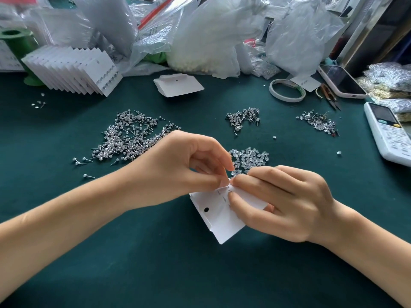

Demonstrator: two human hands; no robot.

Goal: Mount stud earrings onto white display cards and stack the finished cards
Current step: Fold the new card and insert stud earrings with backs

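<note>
Two hands at work over a green table (155, 263), meeting on one white card (222, 225) held low near the centre, tilted, its punched hole toward the left. Left hand (178, 172) above the card's top edge, fingers curled, thumb and forefinger pinched on something too small to make out, right at the row of pins poking through the card. Right hand (280, 203) gripping the card from the right, thumb on its face, fingertips pressed to the top edge and touching the left hand's fingertips. Just behind the hands, a small pile of clear backs (251, 158). Further left, a broad heap of studs (131, 138); two smaller heaps (243, 118) and (320, 122) beyond, well apart from each other. At far left, a fanned stack of finished cards (73, 72), stones visible on the front one, leaning near a green spool (17, 47). Near the middle back, a short pile of blank cards (178, 85). To the right, a tape roll (287, 90), snips (329, 96), a phone (340, 81) face up, and a white remote (387, 132) at the edge. Along the back, crumpled plastic bags (211, 34), contents mostly unclear.
</note>
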